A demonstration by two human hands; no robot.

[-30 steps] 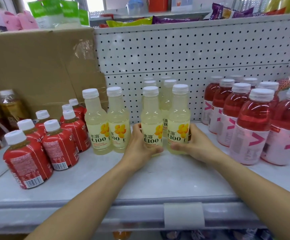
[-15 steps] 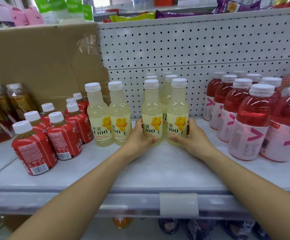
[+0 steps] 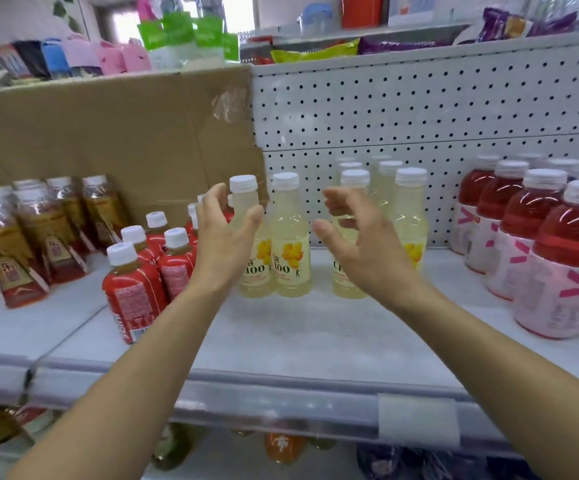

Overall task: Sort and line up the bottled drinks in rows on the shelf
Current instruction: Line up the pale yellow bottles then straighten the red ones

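Several pale yellow C100 bottles with white caps stand upright on the white shelf (image 3: 281, 341), in two pairs: a left pair (image 3: 289, 237) and a right pair (image 3: 411, 220) with more behind. My left hand (image 3: 224, 237) is raised in front of the left pair, fingers spread, holding nothing. My right hand (image 3: 357, 244) hovers in front of the right pair, fingers loosely curved, also empty. Short red-labelled bottles (image 3: 132, 296) stand to the left, tall red drink bottles with pink labels (image 3: 565, 265) to the right.
Brown tea bottles (image 3: 28, 244) fill the far left. A cardboard sheet (image 3: 108, 133) and a perforated white back panel (image 3: 419, 109) close the rear. The shelf's front edge carries a blank price tag (image 3: 417, 422). Snack packs lie on the shelf above.
Both hands have let go of the right pair of yellow bottles and lifted off, shifting left. The view has swung left, bringing the brown tea bottles in.
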